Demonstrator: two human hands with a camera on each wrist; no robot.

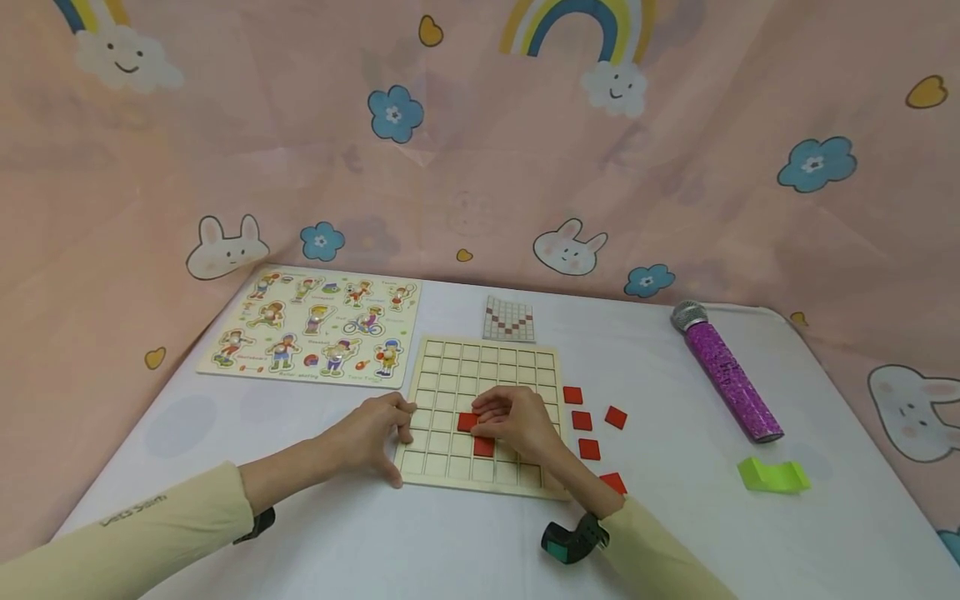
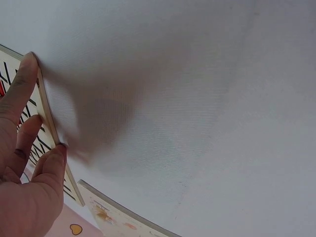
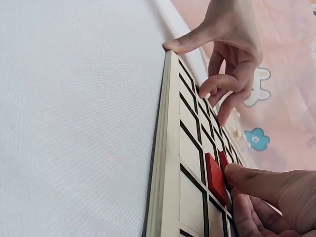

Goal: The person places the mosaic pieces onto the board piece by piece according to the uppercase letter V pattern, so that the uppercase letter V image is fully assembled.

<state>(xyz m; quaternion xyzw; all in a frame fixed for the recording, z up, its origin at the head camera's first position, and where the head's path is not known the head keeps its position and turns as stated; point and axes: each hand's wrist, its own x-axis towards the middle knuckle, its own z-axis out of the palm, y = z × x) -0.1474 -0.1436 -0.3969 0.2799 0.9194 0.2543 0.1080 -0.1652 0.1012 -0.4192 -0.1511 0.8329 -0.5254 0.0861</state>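
A pale wooden grid board (image 1: 442,467) lies flat on the table. My left hand (image 1: 371,437) holds it at the left edge, thumb by the near corner and bent fingertips on the frame; the left wrist view shows these fingers (image 2: 54,158) along the rim. Over the board's middle, my right hand (image 1: 517,421) pinches a square red tile (image 1: 466,422), its thumb against the tile's side. Another red tile (image 1: 483,447) sits in a neighbouring cell, diagonally nearer me. The right wrist view shows this nearer tile (image 3: 216,178) in front, partly covering the pinched one (image 3: 223,160).
Several loose red tiles (image 1: 589,449) lie right of the board. A small pattern card (image 1: 510,319) is behind it, and a picture puzzle board (image 1: 300,333) at back left. Farther right are a purple glittery microphone (image 1: 723,367) and a green curved block (image 1: 772,476).
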